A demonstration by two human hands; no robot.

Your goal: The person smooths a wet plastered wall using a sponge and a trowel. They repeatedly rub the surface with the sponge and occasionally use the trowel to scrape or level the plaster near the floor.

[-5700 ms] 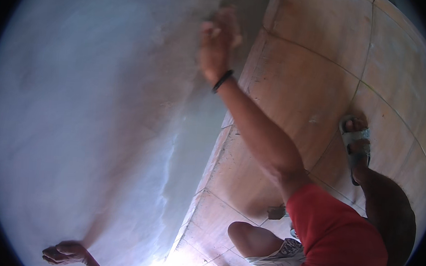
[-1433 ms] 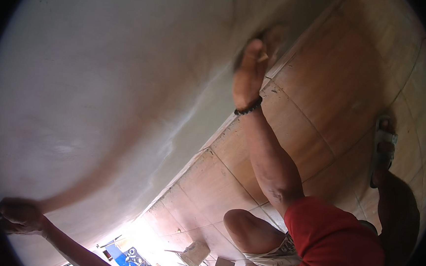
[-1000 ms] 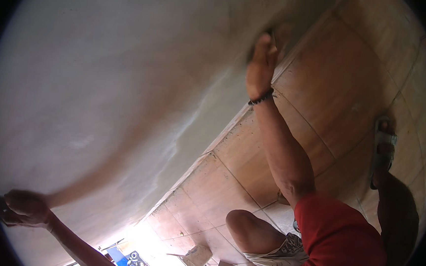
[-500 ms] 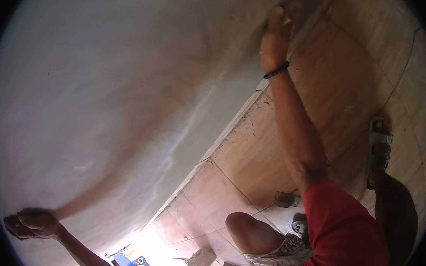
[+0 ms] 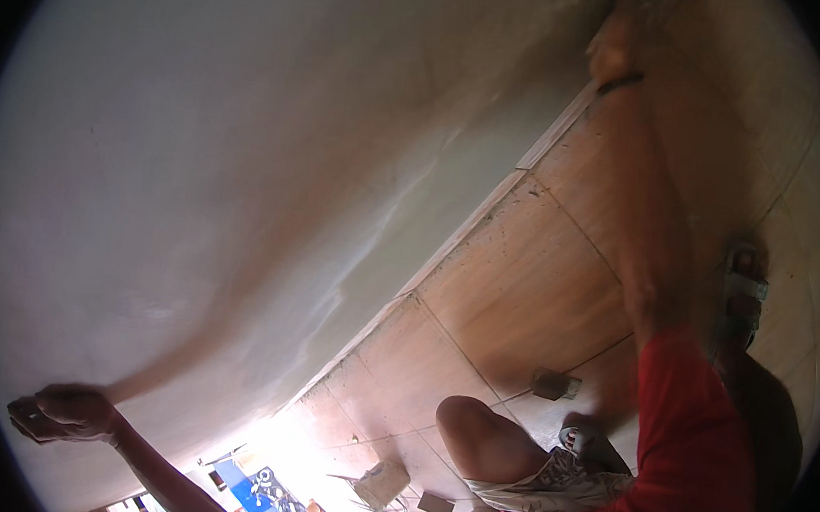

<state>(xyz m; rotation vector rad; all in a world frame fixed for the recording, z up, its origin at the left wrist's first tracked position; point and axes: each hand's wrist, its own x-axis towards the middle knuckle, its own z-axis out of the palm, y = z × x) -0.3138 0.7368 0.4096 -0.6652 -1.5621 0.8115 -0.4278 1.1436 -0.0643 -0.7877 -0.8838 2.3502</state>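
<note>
My left hand (image 5: pixel 64 414) is at the far left, beside the pale wall (image 5: pixel 196 193), with its fingers curled inward. Whatever those fingers may hold is hidden. My right arm, in a red sleeve (image 5: pixel 693 419), stretches far up and away along the foot of the wall. My right hand (image 5: pixel 617 47), with a dark band (image 5: pixel 620 83) at the wrist, is at the top, close to where the wall meets the tiled floor. Motion smears its fingers, so their grip does not show. A greyer, uneven-edged strip (image 5: pixel 422 214) runs along the lower wall.
A narrow skirting (image 5: pixel 464 236) edges the large beige floor tiles (image 5: pixel 512 292). A small grey-brown block (image 5: pixel 556 384) lies near my bent knee (image 5: pixel 483 442). Sandalled feet rest on the tiles. Toward the bright opening are a pale boxy object (image 5: pixel 382 485) and a dark flat rectangle (image 5: pixel 435 504).
My right hand has swept up and to the right, away from the wall face toward the floor edge. The left hand has barely shifted and stays curled.
</note>
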